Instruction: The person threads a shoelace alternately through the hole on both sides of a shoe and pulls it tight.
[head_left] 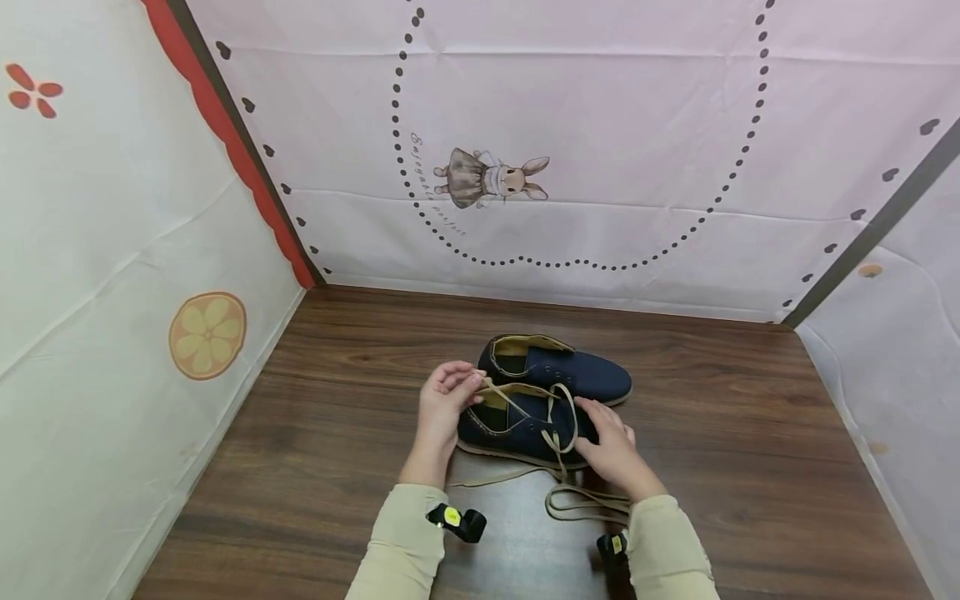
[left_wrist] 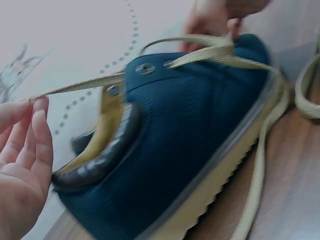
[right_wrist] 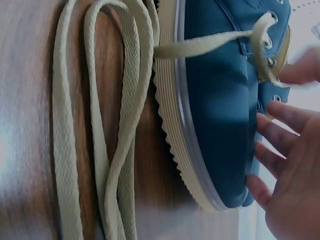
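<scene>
A dark blue lace-up shoe (head_left: 491, 437) with a tan lining and ridged sole lies between the hands, toe to the right. My left hand (head_left: 445, 404) is at its heel end, pinching a beige shoelace (left_wrist: 80, 86) between thumb and fingertips and holding it taut from the eyelets. At the toe end, my right hand (head_left: 613, 450) rests its fairly straight fingers (right_wrist: 272, 132) against the shoe, beneath a raised lace loop (head_left: 573, 412). A matching shoe (head_left: 596, 375) sits just behind, with no lace seen in its eyelets.
Long slack lace (right_wrist: 65, 130) trails in loops on the dark wood-grain surface (head_left: 337, 467) in front of the shoe. White printed cloth walls (head_left: 600, 150) enclose the back and both sides. Black wrist cameras (head_left: 468, 525) sit at the sleeves.
</scene>
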